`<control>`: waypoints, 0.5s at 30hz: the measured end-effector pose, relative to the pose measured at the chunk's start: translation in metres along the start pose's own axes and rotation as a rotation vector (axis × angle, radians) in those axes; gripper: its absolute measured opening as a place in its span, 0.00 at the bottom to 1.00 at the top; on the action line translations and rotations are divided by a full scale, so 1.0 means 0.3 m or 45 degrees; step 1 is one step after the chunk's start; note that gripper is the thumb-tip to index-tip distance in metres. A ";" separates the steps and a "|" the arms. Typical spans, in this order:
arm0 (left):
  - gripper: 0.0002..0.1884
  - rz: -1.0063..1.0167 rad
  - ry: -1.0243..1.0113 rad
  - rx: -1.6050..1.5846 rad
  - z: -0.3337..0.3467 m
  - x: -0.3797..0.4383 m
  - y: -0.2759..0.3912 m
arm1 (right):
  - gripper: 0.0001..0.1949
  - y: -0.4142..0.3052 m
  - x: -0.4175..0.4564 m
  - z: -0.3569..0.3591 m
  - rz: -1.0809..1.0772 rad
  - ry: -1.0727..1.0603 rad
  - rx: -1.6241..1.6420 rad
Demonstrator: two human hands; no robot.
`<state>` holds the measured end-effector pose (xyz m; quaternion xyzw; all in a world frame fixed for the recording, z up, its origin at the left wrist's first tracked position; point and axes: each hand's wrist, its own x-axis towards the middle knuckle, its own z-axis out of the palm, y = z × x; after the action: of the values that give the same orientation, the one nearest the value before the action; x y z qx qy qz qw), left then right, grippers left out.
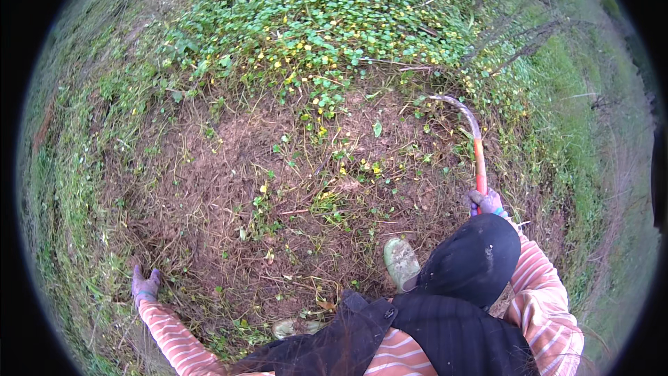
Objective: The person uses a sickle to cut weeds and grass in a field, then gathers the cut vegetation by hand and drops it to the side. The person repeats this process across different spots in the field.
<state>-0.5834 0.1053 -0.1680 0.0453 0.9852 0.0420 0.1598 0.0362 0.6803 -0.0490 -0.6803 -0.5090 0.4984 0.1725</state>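
Observation:
My right hand (pixel 485 203), in a soiled purple glove, grips the orange-red handle of a sickle (pixel 479 157) on the right. The sickle's curved metal blade (pixel 464 107) points up and to the left, its tip at the edge of the low leafy plants. At the lower left, my left hand (pixel 145 284), gloved too, is held with thumb and fingers apart over pulled weeds and grass; I see nothing in it. Between the hands lies brown soil (pixel 224 167) strewn with uprooted stems and small green leaves.
Dense green plants with yellow leaves or flowers (pixel 323 21) cover the ground ahead. Thin bare branches (pixel 532 42) reach in at the upper right. Grass (pixel 579 115) grows along the right side. My muddy green boots (pixel 402 264) stand on the soil close to my bent knee.

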 end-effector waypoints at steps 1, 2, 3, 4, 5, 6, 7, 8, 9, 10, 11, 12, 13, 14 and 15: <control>0.39 -0.067 -0.078 0.049 -0.033 0.023 0.019 | 0.09 0.065 0.014 -0.029 -0.054 0.097 0.024; 0.37 -0.060 0.007 0.177 -0.057 0.023 0.045 | 0.08 0.119 0.024 -0.054 -0.069 0.222 0.030; 0.36 -0.003 -0.010 0.167 -0.089 0.032 0.093 | 0.08 0.158 0.033 -0.072 -0.084 0.343 0.035; 0.35 0.072 0.002 0.149 -0.125 0.028 0.151 | 0.08 0.182 0.048 -0.087 -0.048 0.393 0.174; 0.34 0.106 -0.025 0.140 -0.171 0.021 0.220 | 0.07 0.190 0.071 -0.099 -0.004 0.425 0.336; 0.32 0.190 -0.106 -0.052 -0.220 0.008 0.298 | 0.08 0.189 0.096 -0.107 -0.002 0.438 0.492; 0.31 0.321 -0.069 0.009 -0.270 -0.017 0.382 | 0.09 0.173 0.133 -0.116 -0.002 0.488 0.652; 0.31 0.389 -0.068 0.088 -0.317 -0.049 0.471 | 0.08 0.146 0.178 -0.125 -0.033 0.563 0.693; 0.30 0.516 -0.038 0.135 -0.370 -0.079 0.564 | 0.08 0.116 0.228 -0.134 -0.073 0.621 0.684; 0.30 0.626 0.002 0.176 -0.408 -0.112 0.669 | 0.09 0.077 0.288 -0.144 -0.041 0.658 0.673; 0.30 0.797 0.066 0.184 -0.439 -0.150 0.778 | 0.09 0.029 0.352 -0.159 -0.052 0.685 0.661; 0.30 0.904 0.015 0.068 -0.461 -0.200 0.879 | 0.09 -0.021 0.413 -0.173 -0.119 0.658 0.739; 0.29 1.013 -0.013 0.154 -0.484 -0.245 0.987 | 0.09 -0.073 0.472 -0.179 -0.187 0.620 0.815; 0.29 1.098 -0.030 0.223 -0.492 -0.291 1.100 | 0.09 -0.139 0.535 -0.186 -0.189 0.587 0.827; 0.29 1.210 -0.102 0.258 -0.496 -0.339 1.209 | 0.09 -0.208 0.593 -0.185 -0.187 0.545 0.838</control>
<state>-0.5071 0.4447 0.0397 0.5070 0.8477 0.0126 0.1554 0.0485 0.8755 -0.0676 -0.6389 -0.3221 0.4681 0.5185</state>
